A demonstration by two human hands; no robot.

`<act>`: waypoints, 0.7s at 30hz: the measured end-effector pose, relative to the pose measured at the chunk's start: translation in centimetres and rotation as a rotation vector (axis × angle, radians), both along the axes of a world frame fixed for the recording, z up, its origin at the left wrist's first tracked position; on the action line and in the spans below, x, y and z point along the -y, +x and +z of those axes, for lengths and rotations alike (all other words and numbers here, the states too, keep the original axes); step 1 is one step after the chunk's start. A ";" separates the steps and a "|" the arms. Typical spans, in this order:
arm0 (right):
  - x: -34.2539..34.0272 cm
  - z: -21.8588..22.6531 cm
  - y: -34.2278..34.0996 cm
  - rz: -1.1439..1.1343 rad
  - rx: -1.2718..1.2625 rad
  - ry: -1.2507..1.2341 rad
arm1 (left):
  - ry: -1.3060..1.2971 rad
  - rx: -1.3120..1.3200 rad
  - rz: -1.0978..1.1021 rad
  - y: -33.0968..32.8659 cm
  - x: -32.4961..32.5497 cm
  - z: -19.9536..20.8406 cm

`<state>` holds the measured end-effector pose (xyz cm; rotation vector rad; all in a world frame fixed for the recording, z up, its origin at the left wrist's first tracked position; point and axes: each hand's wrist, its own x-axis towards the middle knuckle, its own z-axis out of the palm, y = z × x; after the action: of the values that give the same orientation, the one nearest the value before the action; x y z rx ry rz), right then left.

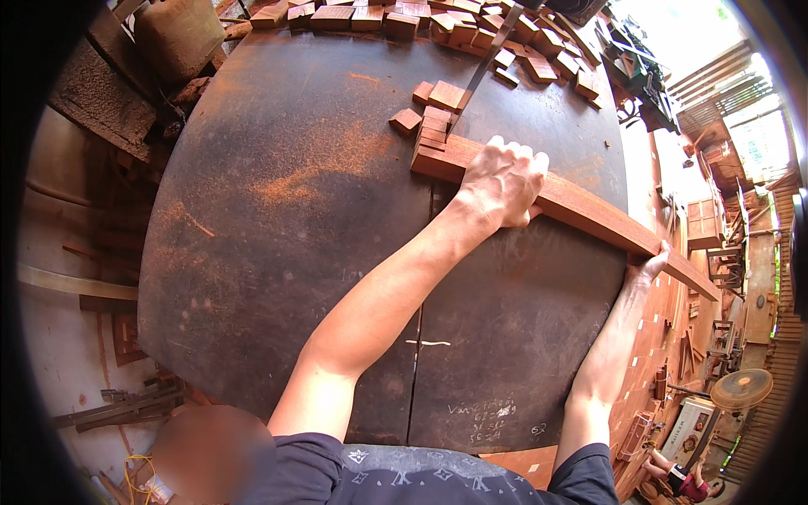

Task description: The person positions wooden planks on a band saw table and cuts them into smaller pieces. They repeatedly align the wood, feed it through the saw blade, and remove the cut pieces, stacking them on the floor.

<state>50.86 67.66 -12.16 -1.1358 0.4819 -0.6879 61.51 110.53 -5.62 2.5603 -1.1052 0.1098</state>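
A long reddish-brown wooden bar (598, 210) lies slantwise over a dark metal saw table (278, 278), its right end reaching past the table's edge. My left hand (505, 181) is closed over the bar, a short way right of a thin upright band saw blade (478, 88). Farther right, my right hand (652, 263) grips the same bar at the table edge, its fingers partly hidden by the wood. The blade meets the bar near its left end, where small cut pieces (435, 126) stand against it. Loose wooden blocks (406, 121) rest close by.
Many cut wooden blocks (402, 25) are heaped along the table's far edge. Orange sawdust (316, 172) is scattered on the left of the table, and a slot (415, 362) runs toward me. At the lower right are a round fan (741, 390) and another person (692, 486).
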 end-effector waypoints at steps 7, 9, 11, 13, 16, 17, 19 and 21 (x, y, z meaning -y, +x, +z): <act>-0.7 0.0 -0.6 -0.138 -0.008 0.082 | -0.036 0.043 0.015 -0.2 0.0 -0.5; -1.0 0.1 -0.7 -0.178 -0.024 0.091 | -0.024 0.010 0.014 -0.5 0.0 -0.4; -1.5 0.6 -1.0 -0.211 -0.039 0.090 | -0.015 0.003 0.014 -1.2 -0.1 -0.3; -2.1 0.8 -0.8 -0.240 -0.042 0.096 | 0.002 0.028 0.022 -1.8 -0.1 -0.6; -2.2 0.7 -0.7 -0.259 -0.027 0.117 | -0.011 0.122 0.045 -3.5 0.0 -0.9; -1.9 0.6 -0.8 -0.247 0.003 0.124 | -0.078 0.150 0.048 -4.1 -0.1 -1.0; -0.2 -0.6 -1.3 -0.181 0.086 0.171 | -0.102 0.078 0.103 -6.0 -0.1 -0.3; 2.6 -2.5 -2.0 -0.090 0.218 0.267 | -0.059 -0.027 0.155 -7.2 0.2 0.9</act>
<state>48.86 65.03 -14.63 -0.7822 0.4262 -0.7901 54.31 110.33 -4.75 2.5843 -0.8795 0.1438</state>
